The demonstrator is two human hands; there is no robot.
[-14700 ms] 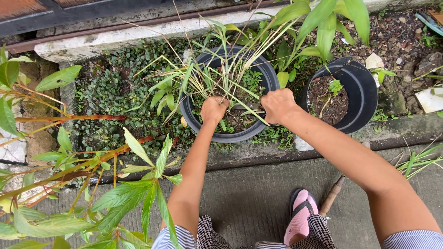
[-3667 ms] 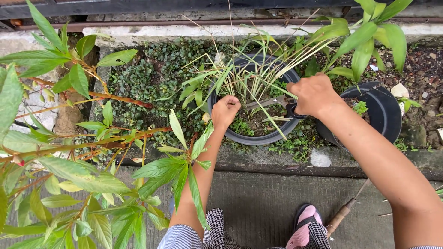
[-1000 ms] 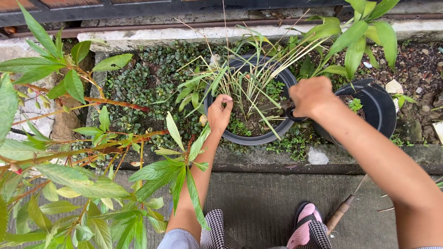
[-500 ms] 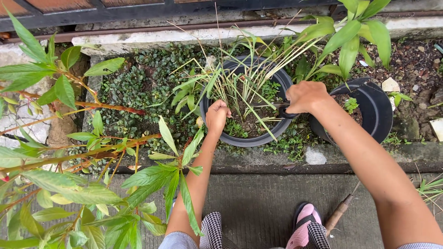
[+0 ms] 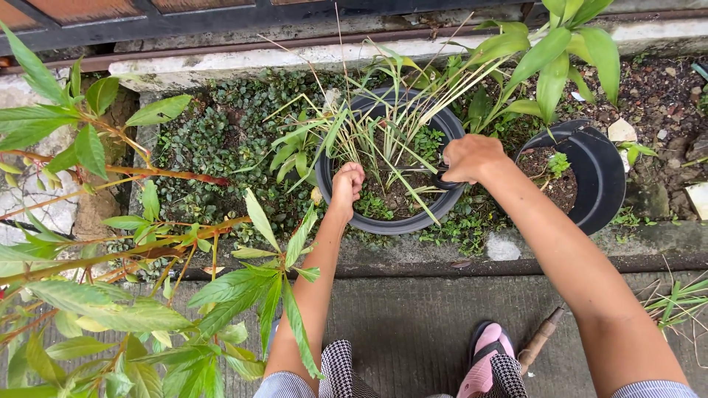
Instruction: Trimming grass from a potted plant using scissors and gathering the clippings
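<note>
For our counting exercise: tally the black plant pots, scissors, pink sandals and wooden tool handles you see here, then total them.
Black plant pots: 2
Scissors: 1
Pink sandals: 1
Wooden tool handles: 1
Total: 5

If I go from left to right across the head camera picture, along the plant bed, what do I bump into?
Red-stemmed leafy branch → small-leaved ground cover → left hand → grassy plant in the big black pot → right hand holding black-handled scissors → smaller black pot.
</note>
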